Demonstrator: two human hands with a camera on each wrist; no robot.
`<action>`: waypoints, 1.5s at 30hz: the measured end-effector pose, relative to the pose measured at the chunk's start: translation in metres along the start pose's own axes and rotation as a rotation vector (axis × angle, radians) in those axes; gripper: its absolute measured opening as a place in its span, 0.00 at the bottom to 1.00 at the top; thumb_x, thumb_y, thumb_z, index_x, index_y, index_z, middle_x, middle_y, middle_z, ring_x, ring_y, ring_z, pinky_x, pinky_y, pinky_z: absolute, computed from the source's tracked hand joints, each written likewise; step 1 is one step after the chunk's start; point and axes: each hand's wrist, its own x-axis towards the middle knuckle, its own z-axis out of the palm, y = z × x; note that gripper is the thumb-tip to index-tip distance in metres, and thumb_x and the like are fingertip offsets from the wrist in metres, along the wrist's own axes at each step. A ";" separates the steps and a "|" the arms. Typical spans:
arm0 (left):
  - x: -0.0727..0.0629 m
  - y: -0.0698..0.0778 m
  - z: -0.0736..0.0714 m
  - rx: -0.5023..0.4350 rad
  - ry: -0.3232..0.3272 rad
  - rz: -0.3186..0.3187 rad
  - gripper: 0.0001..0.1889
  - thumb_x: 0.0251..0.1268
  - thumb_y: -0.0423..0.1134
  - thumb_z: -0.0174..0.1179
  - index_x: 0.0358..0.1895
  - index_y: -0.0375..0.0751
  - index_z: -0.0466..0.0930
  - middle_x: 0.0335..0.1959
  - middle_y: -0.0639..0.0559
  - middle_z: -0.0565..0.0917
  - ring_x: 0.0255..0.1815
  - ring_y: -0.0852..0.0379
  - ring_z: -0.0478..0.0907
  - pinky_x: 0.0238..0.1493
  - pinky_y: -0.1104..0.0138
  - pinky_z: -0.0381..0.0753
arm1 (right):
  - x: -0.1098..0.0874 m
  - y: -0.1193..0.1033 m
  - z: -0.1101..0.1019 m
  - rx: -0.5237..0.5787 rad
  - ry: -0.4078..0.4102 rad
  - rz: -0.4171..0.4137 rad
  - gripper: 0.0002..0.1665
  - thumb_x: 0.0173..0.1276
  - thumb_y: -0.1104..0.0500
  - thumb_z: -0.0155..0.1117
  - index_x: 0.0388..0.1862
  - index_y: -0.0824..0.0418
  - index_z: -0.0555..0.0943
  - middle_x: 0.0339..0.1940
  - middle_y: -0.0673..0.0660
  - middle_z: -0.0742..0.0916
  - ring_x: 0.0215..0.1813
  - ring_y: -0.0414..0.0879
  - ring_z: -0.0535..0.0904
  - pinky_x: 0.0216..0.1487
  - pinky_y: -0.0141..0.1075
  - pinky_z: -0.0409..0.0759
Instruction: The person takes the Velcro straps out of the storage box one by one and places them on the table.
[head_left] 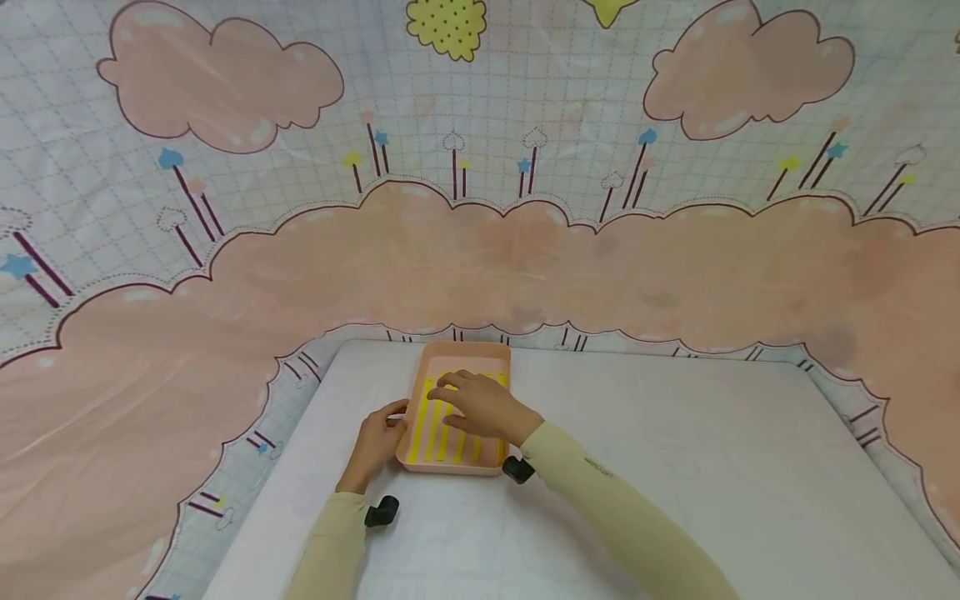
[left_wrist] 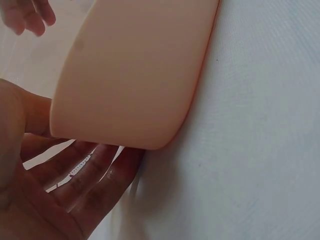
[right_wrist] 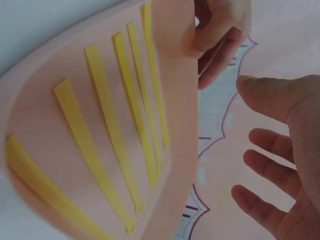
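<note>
A shallow peach-pink tray (head_left: 453, 469) lies on the white table, with several flat yellow strips (head_left: 420, 425) laid lengthwise, side by side, on its floor. At the tray's left side my left hand (head_left: 378, 442) holds the side wall, thumb at the rim and fingers against the outside. Above the strips hovers my right hand (head_left: 483, 407), fingers spread and loosely bent, gripping nothing. In the right wrist view the strips (right_wrist: 107, 120) show apart from that hand (right_wrist: 285, 150). From the head camera, the right hand hides part of the strips' middle.
The white table (head_left: 675, 467) extends to the right and in front of the tray. Behind it hangs a patterned curtain (head_left: 525, 275) with peach clouds, which also borders the table's sides. A small black wrist camera (head_left: 382, 511) sits at the left wrist, another (head_left: 517, 469) at the right.
</note>
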 end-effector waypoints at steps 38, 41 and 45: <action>-0.002 -0.002 0.004 -0.034 0.003 -0.016 0.23 0.70 0.31 0.52 0.67 0.36 0.71 0.63 0.37 0.77 0.57 0.42 0.80 0.54 0.54 0.82 | 0.060 0.002 0.054 -0.061 -0.171 0.002 0.23 0.72 0.48 0.61 0.65 0.35 0.76 0.62 0.44 0.81 0.64 0.44 0.75 0.63 0.44 0.76; -0.002 -0.003 0.005 -0.036 0.002 -0.024 0.23 0.70 0.31 0.52 0.68 0.37 0.71 0.63 0.38 0.77 0.57 0.42 0.80 0.54 0.54 0.82 | 0.060 0.002 0.054 -0.051 -0.184 0.027 0.23 0.72 0.49 0.61 0.64 0.34 0.76 0.63 0.44 0.80 0.65 0.44 0.75 0.64 0.45 0.74; -0.001 -0.003 0.004 -0.037 0.002 -0.019 0.23 0.70 0.31 0.52 0.68 0.37 0.71 0.63 0.38 0.78 0.56 0.43 0.80 0.53 0.55 0.82 | 0.061 0.002 0.054 -0.044 -0.197 0.041 0.22 0.72 0.49 0.60 0.64 0.34 0.77 0.64 0.44 0.80 0.66 0.44 0.74 0.65 0.45 0.73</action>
